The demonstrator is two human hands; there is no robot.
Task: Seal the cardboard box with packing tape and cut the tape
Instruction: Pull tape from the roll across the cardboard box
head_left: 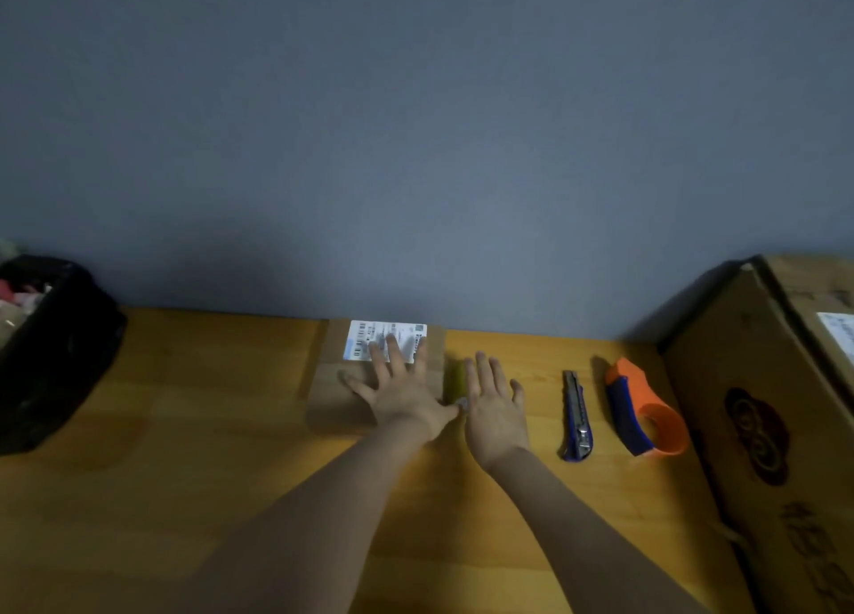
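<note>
The fingers of the left hand (401, 394) are spread flat and pressed on top of the cardboard box (376, 377); nothing is gripped. The fingers of the right hand (497, 412) are also stretched open, palm down, just beside the box's right side, over a yellowish roll (455, 379) that appears to be the packing tape; whether it is actually touched cannot be told.

The box is set near the table's (208, 428) far edge, about midway along it, with a white label (386, 340) on its top. A knife (576, 414) and an orange tape holder (644, 410) are laid further right, well apart from both hands.

No fresh strip is visible on the box, so sealing and cutting are judged still to be done.
</note>
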